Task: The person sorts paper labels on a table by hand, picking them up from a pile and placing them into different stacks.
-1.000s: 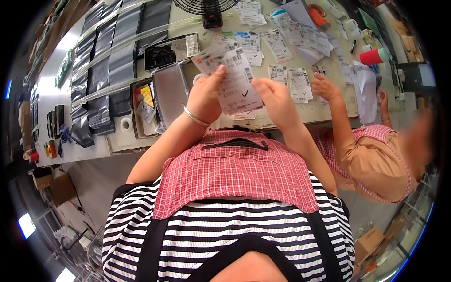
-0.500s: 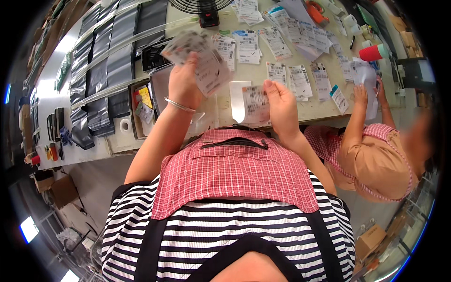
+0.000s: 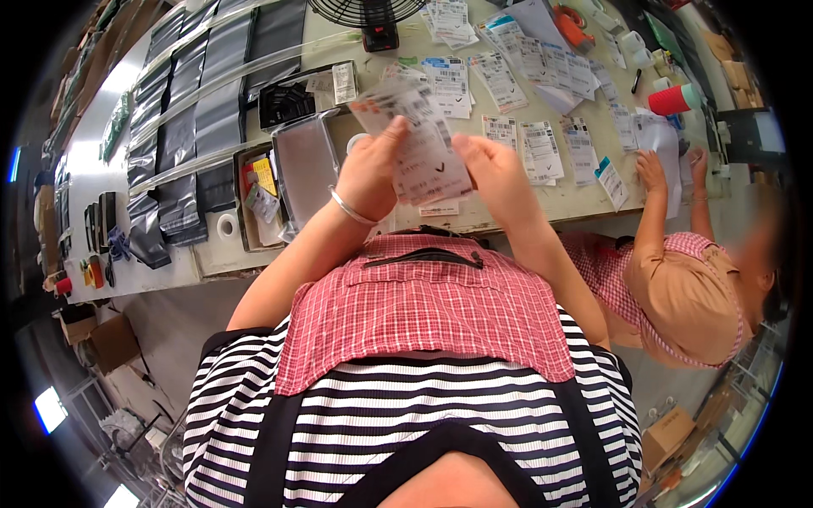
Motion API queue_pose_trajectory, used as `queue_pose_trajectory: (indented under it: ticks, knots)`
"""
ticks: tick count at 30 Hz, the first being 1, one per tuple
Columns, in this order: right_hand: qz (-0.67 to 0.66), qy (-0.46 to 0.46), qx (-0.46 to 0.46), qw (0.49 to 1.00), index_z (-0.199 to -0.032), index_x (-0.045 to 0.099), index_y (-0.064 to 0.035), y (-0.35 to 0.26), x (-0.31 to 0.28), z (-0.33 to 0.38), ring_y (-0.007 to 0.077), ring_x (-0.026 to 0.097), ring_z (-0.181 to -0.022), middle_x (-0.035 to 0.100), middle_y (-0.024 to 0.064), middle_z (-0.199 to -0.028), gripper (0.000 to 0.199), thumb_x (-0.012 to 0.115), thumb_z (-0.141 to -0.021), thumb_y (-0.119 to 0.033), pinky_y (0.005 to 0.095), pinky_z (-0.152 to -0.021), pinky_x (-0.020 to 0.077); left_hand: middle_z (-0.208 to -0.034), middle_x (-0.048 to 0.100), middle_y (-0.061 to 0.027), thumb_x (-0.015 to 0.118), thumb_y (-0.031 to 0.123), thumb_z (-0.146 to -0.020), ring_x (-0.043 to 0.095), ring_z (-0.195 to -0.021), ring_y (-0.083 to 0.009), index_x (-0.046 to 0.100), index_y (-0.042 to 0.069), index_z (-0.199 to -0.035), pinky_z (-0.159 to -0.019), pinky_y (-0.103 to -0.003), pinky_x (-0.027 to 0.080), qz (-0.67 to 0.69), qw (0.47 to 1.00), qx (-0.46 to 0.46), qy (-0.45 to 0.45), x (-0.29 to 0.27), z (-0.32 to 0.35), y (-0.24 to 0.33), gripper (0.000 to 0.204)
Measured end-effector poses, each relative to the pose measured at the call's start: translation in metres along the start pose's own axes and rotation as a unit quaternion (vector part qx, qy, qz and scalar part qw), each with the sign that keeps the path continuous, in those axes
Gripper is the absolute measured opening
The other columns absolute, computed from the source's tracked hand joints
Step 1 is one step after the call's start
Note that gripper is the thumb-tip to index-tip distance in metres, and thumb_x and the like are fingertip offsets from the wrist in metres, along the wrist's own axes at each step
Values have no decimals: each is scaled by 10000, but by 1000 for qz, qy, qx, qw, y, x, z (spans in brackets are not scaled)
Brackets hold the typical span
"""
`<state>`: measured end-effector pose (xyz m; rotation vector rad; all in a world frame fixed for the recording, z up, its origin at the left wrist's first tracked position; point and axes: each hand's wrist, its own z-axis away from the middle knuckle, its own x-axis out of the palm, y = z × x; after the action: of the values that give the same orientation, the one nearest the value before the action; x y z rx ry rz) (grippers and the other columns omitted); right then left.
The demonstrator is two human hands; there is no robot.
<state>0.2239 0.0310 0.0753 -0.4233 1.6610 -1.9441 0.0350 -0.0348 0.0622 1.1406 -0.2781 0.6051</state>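
In front of my chest, my left hand (image 3: 371, 178) is closed around a bundle of printed shipping labels (image 3: 423, 157), its thumb lying on top. My right hand (image 3: 501, 176) is closed at the bundle's right edge, thumb and fingers pinching there. The bundle is a little fanned and slightly blurred at its far end. Under its near edge a strip of another label (image 3: 442, 207) peeks out on the table; the rest of it is hidden. Rows of label stacks (image 3: 540, 151) lie just beyond my right hand.
A black fan (image 3: 378, 35) stands at the back. On the left are a black crate (image 3: 286, 106), a frosted plastic box (image 3: 306, 165), an open carton (image 3: 246, 229) and dark grey mailing bags (image 3: 176, 135). A co-worker's hand (image 3: 651, 171) rests on white paper at right, near a red cone-shaped roll (image 3: 671, 99).
My left hand has carried the bundle rightward and slightly nearer. My right hand, which held a separate label low down, now meets the bundle's edge. The crate is uncovered.
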Motion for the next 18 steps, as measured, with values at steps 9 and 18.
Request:
queue_pose_trajectory:
  ticks: [9, 18]
  knots:
    - [-69, -14, 22, 997, -1026, 672, 43, -2, 13, 35, 46, 549, -726, 653, 5, -821, 366, 546, -1036, -301, 216, -651, 460, -1226, 631, -203, 403, 298, -1060, 625, -1137, -345, 500, -35, -1307, -991, -473, 514, 181, 982, 46, -22, 11, 1, 3, 425]
    - [-87, 136, 1, 987, -991, 654, 40, 12, 9, 29, 52, 546, -708, 649, -8, -815, 360, 534, -1041, -296, 210, -657, 459, -1118, 669, -140, 503, 301, -1033, 662, -1044, -306, 583, 13, -1180, -905, -463, 542, 98, 986, 93, 98, -16, -5, 28, 333]
